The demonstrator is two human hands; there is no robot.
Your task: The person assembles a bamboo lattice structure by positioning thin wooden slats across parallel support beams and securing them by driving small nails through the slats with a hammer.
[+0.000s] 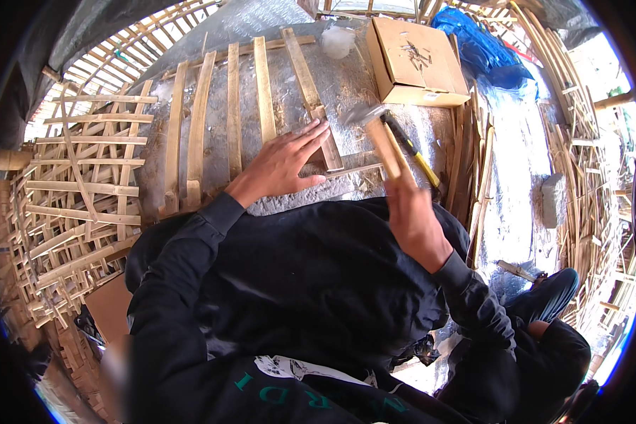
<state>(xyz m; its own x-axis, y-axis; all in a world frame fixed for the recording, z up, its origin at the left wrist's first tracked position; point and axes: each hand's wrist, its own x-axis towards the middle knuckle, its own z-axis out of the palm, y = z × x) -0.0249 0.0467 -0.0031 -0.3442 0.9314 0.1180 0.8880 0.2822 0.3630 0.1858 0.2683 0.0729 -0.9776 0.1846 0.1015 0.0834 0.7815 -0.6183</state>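
My right hand [418, 222] is closed round the wooden handle of a hammer [386, 145], raised and slightly blurred, its metal head towards the bamboo slats. My left hand [283, 159] lies with fingers stretched out, the tips resting on the rightmost bamboo slat [304, 74]. That slat's near end meets a thin crosswise strip [360, 168]. Several more slats, such as one bamboo slat [234, 106], lie side by side to its left, over another cross strip [226, 55] at the far end. A rough grey block [300, 196] sits just below my left hand.
A cardboard box [417, 63] with loose nails [415, 54] on top stands at the far right. Beside it lies a blue plastic sheet [484, 49]. A black-and-yellow handled tool [420, 162] rests near my hammer. Woven bamboo panels [85, 187] are stacked left; another person [551, 339] sits lower right.
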